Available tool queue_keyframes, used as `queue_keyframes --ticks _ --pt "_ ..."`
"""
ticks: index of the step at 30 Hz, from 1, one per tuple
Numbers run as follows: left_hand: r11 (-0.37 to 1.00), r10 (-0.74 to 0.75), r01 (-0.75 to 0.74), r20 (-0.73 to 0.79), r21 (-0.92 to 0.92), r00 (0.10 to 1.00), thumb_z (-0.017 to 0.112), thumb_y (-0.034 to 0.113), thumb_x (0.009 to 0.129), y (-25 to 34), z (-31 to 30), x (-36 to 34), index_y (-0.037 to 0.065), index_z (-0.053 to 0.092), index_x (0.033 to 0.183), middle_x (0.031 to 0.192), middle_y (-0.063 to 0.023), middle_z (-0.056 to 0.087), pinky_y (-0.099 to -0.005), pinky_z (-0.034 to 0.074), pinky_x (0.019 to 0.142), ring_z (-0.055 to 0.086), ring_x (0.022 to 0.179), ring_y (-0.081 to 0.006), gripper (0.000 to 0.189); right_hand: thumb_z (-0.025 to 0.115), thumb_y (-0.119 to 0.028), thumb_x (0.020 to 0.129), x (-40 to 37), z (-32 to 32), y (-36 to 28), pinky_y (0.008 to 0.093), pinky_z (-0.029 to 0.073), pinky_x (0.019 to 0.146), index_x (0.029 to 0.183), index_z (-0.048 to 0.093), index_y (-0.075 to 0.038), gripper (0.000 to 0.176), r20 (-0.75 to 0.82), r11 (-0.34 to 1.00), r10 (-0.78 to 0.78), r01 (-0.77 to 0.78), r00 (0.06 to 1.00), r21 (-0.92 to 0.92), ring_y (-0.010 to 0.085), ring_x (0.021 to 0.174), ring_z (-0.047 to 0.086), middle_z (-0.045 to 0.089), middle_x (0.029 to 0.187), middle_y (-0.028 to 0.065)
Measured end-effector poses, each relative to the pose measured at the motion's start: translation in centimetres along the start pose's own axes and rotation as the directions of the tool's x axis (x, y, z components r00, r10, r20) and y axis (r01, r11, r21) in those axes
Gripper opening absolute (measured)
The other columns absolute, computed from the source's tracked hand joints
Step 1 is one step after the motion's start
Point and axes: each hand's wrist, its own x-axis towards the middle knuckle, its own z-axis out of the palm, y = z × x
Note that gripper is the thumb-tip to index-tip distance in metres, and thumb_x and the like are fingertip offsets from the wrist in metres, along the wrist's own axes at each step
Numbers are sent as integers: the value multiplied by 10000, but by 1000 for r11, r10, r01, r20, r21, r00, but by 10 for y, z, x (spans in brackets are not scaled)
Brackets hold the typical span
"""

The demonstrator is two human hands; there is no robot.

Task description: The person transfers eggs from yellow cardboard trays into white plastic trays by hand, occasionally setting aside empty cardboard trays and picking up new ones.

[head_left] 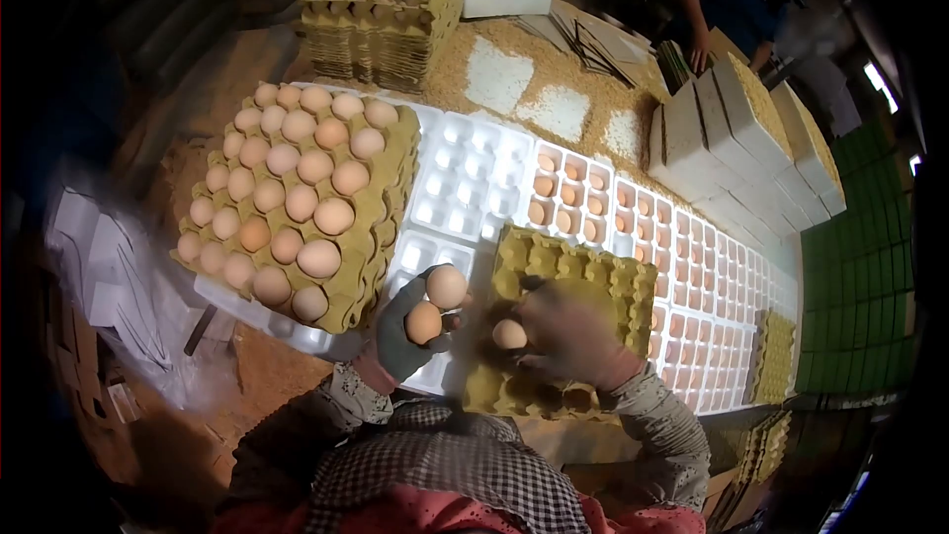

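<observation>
Two brown eggs (445, 287) sit in my gloved left hand (397, 336), its fingers curled round them over a white foam tray (431, 249). My right hand (578, 336), also gloved and smeared by motion, is over a yellowish pulp egg tray (623, 282) with many bare cups. Between its thumb and fingers shows another egg (510, 334). To the left stands a stack of pulp trays (381, 237), its top one full of brown eggs (315, 167).
White foam trays with eggs (682, 267) run in rows to the right. At the back are stacked pulp trays (366, 40), grain-like husk (460, 79) and white foam blocks (732, 129). Another person (732, 0) stands beyond. Clear plastic (138, 307) hangs at left; green stacks (860, 267) rise at right.
</observation>
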Motion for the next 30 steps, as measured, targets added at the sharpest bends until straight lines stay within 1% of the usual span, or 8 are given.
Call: queue_keyframes --ticks 5,7,9,13,17,21,25,30 --pt "399 349 -209 63 893 935 578 291 904 -6 -15 41 107 477 1311 1101 -113 600 -271 509 610 602 767 -174 458 751 -338 708 74 -37 35 429 458 872 1186 590 -168 533 -16 986 85 -82 996 145 339 1064 568 545 1208 148" --pt "-705 350 -53 411 708 842 646 233 844 -11 -20 56 128 529 1261 1109 -127 596 -326 524 675 624 783 -239 446 734 -318 733 109 -15 63 407 475 859 1201 592 -164 513 -15 967 19 -14 1000 254 331 1057 586 550 1213 151" --pt "-606 388 45 245 795 889 689 169 791 -8 -12 67 112 589 1177 1127 -139 579 -362 518 754 624 861 -294 402 678 -264 774 145 14 75 375 504 831 1186 609 -162 429 -40 993 -96 93 995 -67 298 1001 620 553 1234 160" --pt "-134 737 -332 318 934 596 620 -4 815 8 -3 97 14 591 1109 1098 -151 542 -378 455 873 548 1006 -316 296 640 -240 766 194 50 105 374 495 865 1147 628 -185 385 210 949 -158 207 965 -238 288 1024 609 614 1154 139" --pt "-388 698 -94 359 917 620 593 75 826 15 -16 142 33 514 1228 1190 -174 505 -402 404 954 474 1139 -333 412 670 -306 758 221 25 112 411 491 831 1039 626 -118 341 -179 964 224 -190 958 189 302 989 611 623 1039 136" --pt "-748 530 180 413 639 741 576 255 828 -4 -51 163 53 471 1299 1286 -190 472 -487 305 1049 405 1222 -367 523 650 -291 797 206 66 137 437 488 835 1056 573 -80 343 -67 976 123 -133 990 -174 348 977 588 569 1046 196" --pt "-723 495 116 394 681 774 580 304 845 -14 -65 142 100 441 1359 1347 -211 422 -511 241 1087 355 1267 -402 570 573 -242 881 165 34 136 445 457 885 1106 535 -66 288 29 927 204 -203 979 316 375 1059 547 556 1104 215" --pt "-583 462 -115 445 804 767 594 144 827 -13 -31 95 58 492 1278 1335 -211 436 -488 297 1066 401 1241 -387 471 626 -160 846 -3 -16 102 436 447 892 1205 520 -71 385 -585 938 343 -240 735 249 364 1043 545 542 1192 153"
